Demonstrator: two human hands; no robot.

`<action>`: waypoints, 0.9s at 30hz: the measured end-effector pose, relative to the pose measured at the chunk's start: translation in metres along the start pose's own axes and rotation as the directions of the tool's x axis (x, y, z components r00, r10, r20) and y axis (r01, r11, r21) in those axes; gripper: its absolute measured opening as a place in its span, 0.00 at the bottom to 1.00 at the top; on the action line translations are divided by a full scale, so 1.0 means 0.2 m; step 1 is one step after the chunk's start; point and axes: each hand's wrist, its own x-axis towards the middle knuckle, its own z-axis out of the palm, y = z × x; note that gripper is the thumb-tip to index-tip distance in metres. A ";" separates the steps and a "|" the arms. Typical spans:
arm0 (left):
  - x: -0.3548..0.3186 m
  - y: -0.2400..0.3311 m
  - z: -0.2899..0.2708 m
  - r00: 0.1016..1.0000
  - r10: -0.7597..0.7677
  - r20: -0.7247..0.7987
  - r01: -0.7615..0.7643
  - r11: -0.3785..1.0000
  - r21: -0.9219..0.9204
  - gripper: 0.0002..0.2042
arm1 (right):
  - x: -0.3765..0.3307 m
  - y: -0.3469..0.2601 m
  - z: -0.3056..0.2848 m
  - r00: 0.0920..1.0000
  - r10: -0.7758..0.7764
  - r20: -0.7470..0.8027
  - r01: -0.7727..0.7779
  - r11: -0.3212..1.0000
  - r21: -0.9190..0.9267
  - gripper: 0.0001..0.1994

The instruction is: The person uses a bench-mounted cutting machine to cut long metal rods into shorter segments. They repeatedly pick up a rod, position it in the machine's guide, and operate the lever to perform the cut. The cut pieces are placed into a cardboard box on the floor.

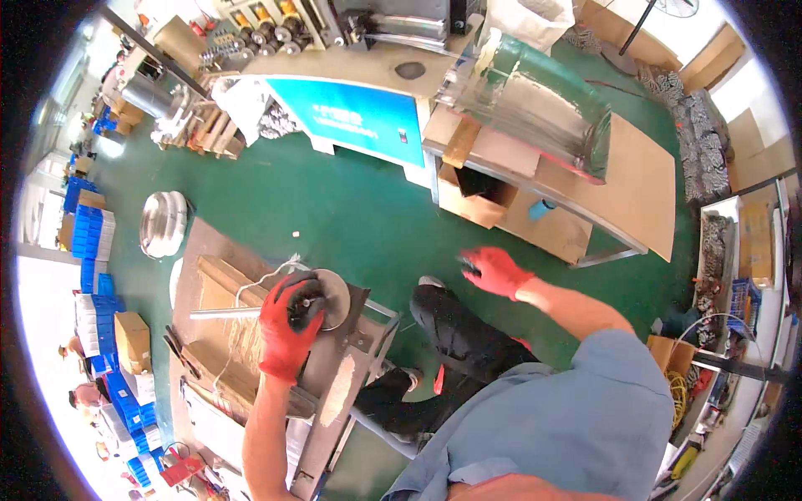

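My left hand (pixel 286 330), in a red glove with black coated fingers, is curled over the dark hub at the middle of a round grey disc (pixel 336 299) on the workbench. A straight, pale metal rod (pixel 224 314) sticks out leftward from beside this hand. A whitish cord (pixel 266 275) loops around just behind it. My right hand (pixel 499 273), gloved the same way, hangs in the air over the green floor, right of the bench. Its fingers look loosely apart, and I see nothing held in them.
The workbench (pixel 341 388) carries a wooden frame and stands against my left side. Ahead is a table (pixel 639 171) with a clear plastic roll (pixel 535 100) and an open carton (pixel 476 200) underneath. A blue-panelled machine (pixel 355 117) stands beyond. Metal rings (pixel 164 224) lie on the floor, left.
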 end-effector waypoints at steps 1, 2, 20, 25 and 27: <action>0.00 0.00 0.00 1.000 -0.011 -0.005 0.011 1.000 0.018 0.20 | 0.07 -0.07 -0.25 0.995 -0.088 -0.046 0.089 0.996 0.019 0.21; 0.01 -0.04 0.01 1.000 -0.014 0.003 0.014 0.999 0.031 0.20 | 0.12 -0.06 -0.40 0.939 -0.250 -0.235 0.240 0.968 -0.070 0.21; 0.01 -0.04 0.01 0.996 -0.075 0.043 0.066 0.982 0.176 0.20 | 0.80 1.22 -0.85 0.834 0.522 -0.176 -0.550 0.774 -0.313 0.28; 0.00 0.00 0.00 0.993 -0.105 0.055 0.100 0.990 0.099 0.21 | 0.77 1.17 -0.78 0.923 0.329 -0.199 -0.384 0.797 -0.466 0.16; 0.00 -0.02 0.01 0.998 -0.047 0.042 0.043 0.995 0.088 0.21 | 0.75 1.15 -0.77 0.927 0.315 -0.202 -0.374 0.802 -0.465 0.15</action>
